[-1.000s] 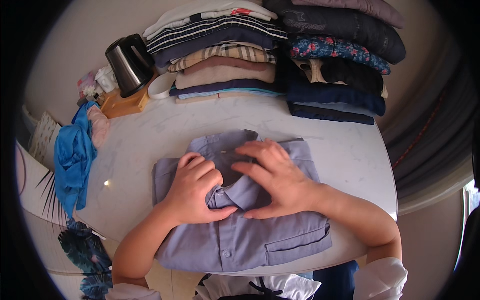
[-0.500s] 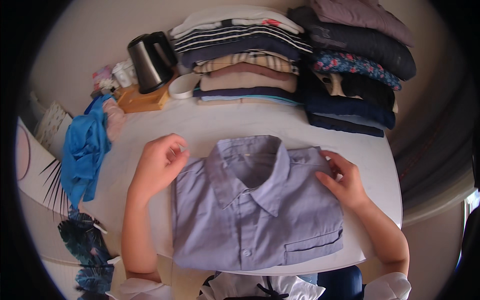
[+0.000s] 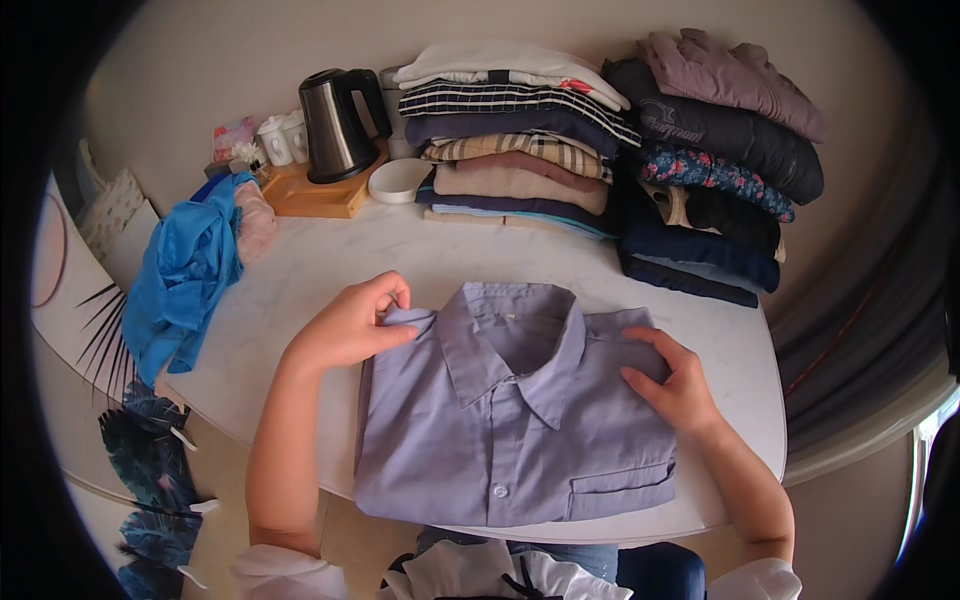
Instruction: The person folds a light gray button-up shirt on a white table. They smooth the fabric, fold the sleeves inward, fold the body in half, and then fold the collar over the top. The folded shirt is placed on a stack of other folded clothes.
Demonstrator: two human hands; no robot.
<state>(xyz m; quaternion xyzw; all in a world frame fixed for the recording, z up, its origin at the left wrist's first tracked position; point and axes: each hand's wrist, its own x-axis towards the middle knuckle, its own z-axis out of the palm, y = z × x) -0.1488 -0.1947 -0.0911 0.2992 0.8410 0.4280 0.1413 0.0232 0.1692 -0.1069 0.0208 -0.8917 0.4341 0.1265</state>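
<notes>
A folded grey-purple button-up shirt (image 3: 440,440) lies collar up on the table's near side, its chest pocket at the lower right. My left hand (image 3: 362,318) is at the shirt's left shoulder, with thumb and fingers closing on a raised bit of the cloth there. Over the right shoulder edge rests my right hand (image 3: 675,383). Its fingers are curved, and thumb and forefinger stay apart on the fabric.
A marbled white table (image 3: 310,250) holds two tall stacks of folded clothes (image 3: 520,150) (image 3: 715,165) at the back. Left of them are a white bowl (image 3: 398,181), a steel kettle (image 3: 338,125) on a wooden tray (image 3: 335,205) and white lidded cups (image 3: 275,140). Crumpled blue cloth (image 3: 185,270) hangs over the left edge.
My left hand has come down from beside the shirt onto its left shoulder. The right hand has shifted slightly inward over the other shoulder. The view has tilted somewhat.
</notes>
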